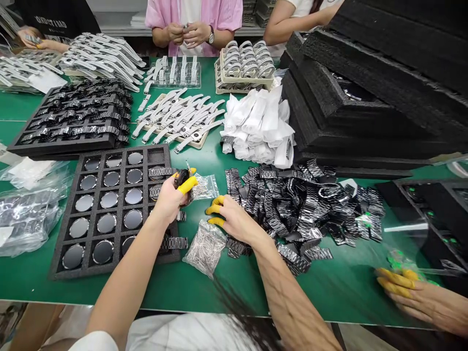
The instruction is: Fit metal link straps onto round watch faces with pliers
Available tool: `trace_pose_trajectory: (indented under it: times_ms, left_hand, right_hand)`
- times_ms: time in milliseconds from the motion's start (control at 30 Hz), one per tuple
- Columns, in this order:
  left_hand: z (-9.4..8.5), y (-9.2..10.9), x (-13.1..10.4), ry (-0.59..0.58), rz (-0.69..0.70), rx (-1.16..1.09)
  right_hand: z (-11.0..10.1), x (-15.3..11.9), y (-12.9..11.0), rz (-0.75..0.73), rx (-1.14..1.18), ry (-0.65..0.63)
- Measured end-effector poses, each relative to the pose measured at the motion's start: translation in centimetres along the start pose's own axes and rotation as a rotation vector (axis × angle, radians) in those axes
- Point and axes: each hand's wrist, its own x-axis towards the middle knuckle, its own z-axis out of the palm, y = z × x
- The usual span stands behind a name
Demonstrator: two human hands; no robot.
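My left hand (175, 192), with yellow finger covers, is closed on a dark watch piece (184, 179) above the right edge of a black foam tray (98, 214). Round watch faces fill most of that tray's compartments, and metal straps stick out at its right side. My right hand (230, 214) has its yellow-covered fingers apart, pointing left, with nothing visible between them. Just below it lies a clear bag of small metal pins (205, 247). A second bag of pins (205, 187) lies between the hands. Black metal watch straps (285, 204) are heaped to the right.
Behind are white-wrapped bundles (258, 122), white watches (179, 117) and a tray of black watches (78, 114). Black foam trays (351, 107) are stacked at the back right. A co-worker's yellow-tipped hand (413, 292) is at the lower right; other people sit across the table.
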Motion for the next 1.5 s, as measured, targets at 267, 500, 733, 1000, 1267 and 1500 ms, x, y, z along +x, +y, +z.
trace_pose_trajectory:
  times_ms: [267,500,733,1000,1267,1500]
  left_hand:
    - [0.2,-2.0,0.1,-0.162,0.286,0.409]
    - [0.0,-2.9,-0.6,-0.214,0.534,0.989]
    - [0.2,-2.9,-0.8,-0.264,0.598,1.113]
    - [0.0,-2.6,-0.8,-0.351,0.52,0.992]
    - [0.3,-1.2,-1.3,-0.589,0.134,0.377]
    - [0.4,-1.3,-1.4,-0.439,-0.081,0.153]
  right_hand:
    - [0.5,0.5,0.0,0.04,0.146,0.029]
    - [0.7,0.9,-1.6,0.208,1.014,0.596]
    - [1.2,1.6,-2.5,0.282,1.049,0.736]
    - [1.9,1.4,-1.7,0.251,0.884,0.839]
    - [1.2,0.6,-0.6,0.101,0.696,0.769]
    - [0.8,1.3,-1.8,0.11,1.093,0.757]
